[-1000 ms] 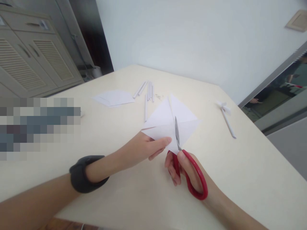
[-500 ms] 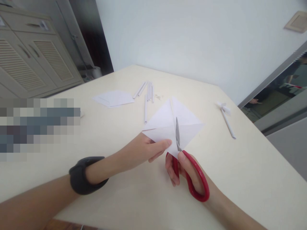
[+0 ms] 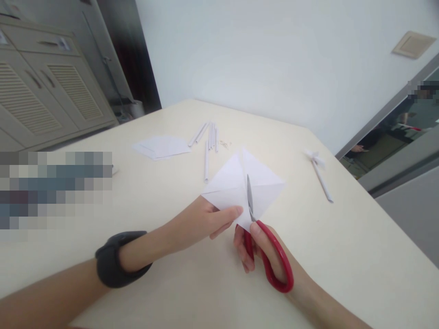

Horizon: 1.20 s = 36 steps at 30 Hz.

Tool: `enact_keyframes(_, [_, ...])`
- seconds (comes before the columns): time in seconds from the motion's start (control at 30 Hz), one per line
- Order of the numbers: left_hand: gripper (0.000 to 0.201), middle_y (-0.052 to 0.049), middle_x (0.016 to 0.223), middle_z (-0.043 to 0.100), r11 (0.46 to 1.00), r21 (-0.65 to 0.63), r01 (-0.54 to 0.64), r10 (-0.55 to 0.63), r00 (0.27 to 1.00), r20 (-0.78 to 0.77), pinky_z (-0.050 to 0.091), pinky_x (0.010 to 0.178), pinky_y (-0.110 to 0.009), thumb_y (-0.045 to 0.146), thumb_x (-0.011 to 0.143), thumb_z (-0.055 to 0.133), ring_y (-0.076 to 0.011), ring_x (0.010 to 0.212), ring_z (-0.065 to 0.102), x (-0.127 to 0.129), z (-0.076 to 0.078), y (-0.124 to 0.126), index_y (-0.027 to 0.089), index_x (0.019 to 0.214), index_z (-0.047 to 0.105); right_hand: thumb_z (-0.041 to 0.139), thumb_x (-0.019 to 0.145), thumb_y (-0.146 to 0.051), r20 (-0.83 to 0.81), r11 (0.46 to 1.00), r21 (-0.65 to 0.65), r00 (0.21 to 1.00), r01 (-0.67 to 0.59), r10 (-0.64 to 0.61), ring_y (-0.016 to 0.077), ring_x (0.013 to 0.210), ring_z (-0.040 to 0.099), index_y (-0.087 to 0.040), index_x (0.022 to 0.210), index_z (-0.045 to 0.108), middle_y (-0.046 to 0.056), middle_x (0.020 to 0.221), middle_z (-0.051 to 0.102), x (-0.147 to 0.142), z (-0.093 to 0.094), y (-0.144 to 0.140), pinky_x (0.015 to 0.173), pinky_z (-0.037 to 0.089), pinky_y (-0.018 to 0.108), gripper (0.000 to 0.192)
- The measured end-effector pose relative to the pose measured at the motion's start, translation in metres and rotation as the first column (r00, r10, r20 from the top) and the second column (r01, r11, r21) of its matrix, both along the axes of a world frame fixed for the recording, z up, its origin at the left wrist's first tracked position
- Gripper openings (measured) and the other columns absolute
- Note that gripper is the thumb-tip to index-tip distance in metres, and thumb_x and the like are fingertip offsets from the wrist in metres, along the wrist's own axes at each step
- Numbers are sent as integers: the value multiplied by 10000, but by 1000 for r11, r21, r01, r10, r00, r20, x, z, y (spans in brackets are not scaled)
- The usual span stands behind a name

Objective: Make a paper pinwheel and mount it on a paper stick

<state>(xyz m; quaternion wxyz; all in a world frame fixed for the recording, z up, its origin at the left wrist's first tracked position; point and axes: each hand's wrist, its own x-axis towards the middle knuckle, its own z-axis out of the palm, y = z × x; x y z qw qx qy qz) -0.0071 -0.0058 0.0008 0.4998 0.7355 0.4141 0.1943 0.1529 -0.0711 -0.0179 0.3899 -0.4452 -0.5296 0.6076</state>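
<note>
My left hand pinches a white square sheet of paper near its lower left side, thumb on top and the other fingers beneath. A slit runs into the paper from its far corner, and crease lines cross it. In my right hand is a pair of red-handled scissors, the thumb through one loop. One blade shows above the paper, pointing away from me; the other is hidden under it. The blades sit at the near part of the sheet, just right of my left thumb.
Beyond the hands lie a stack of white paper sheets, several rolled paper sticks and small thin bits. On the right of the table rests a paper pinwheel on a stick. A wall borders the far edge.
The view has shifted slightly, so the table items appear a little lower. Both hands, the paper and the scissors keep nearly the same arrangement.
</note>
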Motion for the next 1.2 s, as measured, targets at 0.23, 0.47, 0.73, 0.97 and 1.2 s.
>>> enact_keyframes(0.23, [510,38,417,331,998,-25,61,-62,997,-50,383,556,-229,404,880,372,-98,459,371,-2,6,1,180,426,306,370,856,-603,12,997,39,998,64,-65,79,420,374,-173,655,493,-33,513,411,-3,6,-5,440,308,225,490])
enact_keyframes(0.47, [512,42,412,326,998,-36,54,-55,998,-37,369,554,-233,392,880,375,-96,453,372,-2,6,0,180,419,304,371,861,-596,17,998,21,998,57,-57,83,415,365,-173,660,496,-42,487,397,-4,8,-5,451,319,231,485])
enact_keyframes(0.73, [507,41,409,324,998,-30,48,-49,998,-33,367,540,-229,374,873,387,-97,452,364,-1,7,1,182,413,295,394,853,-593,5,1000,21,1000,21,-21,87,419,392,-172,669,500,-35,494,420,-1,6,-3,454,326,228,472])
enact_keyframes(0.97, [505,45,411,314,997,-43,62,-63,998,-17,367,552,-229,379,876,385,-93,449,353,-1,7,0,180,422,288,384,858,-589,22,998,35,999,42,-43,85,403,364,-183,644,476,-46,465,392,-3,9,-6,447,316,229,469])
enact_keyframes(1.2, [501,49,418,313,997,-44,70,-72,997,-28,356,565,-232,375,886,375,-87,454,346,-1,7,-1,177,434,290,413,843,-595,-3,999,17,999,33,-33,80,404,370,-172,637,488,-42,476,405,-2,5,-4,453,327,226,476])
